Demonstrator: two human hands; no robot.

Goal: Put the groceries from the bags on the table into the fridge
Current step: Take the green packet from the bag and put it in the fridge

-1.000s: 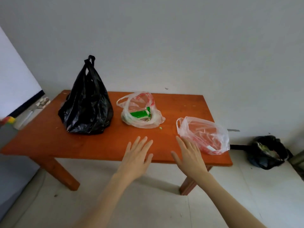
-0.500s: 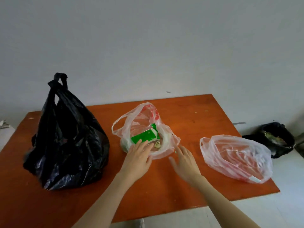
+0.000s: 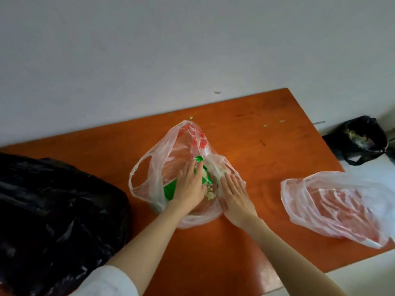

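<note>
Head view: left hand [image 3: 189, 185] and right hand [image 3: 235, 194] flat inside clear bag [image 3: 158, 167].

Setting: plain domestic room, likely a home. Evidence: bare white wall [image 3: 149, 50]; orange-brown wooden table [image 3: 267, 146] pushed against it, carrying thin plastic shopping bags, one black [image 3: 53, 210], two translucent [image 3: 181, 150] [image 3: 337, 206]. A black-lined rubbish bin [image 3: 361, 139] sits on the pale floor [image 3: 363, 280] by the wall.
</note>
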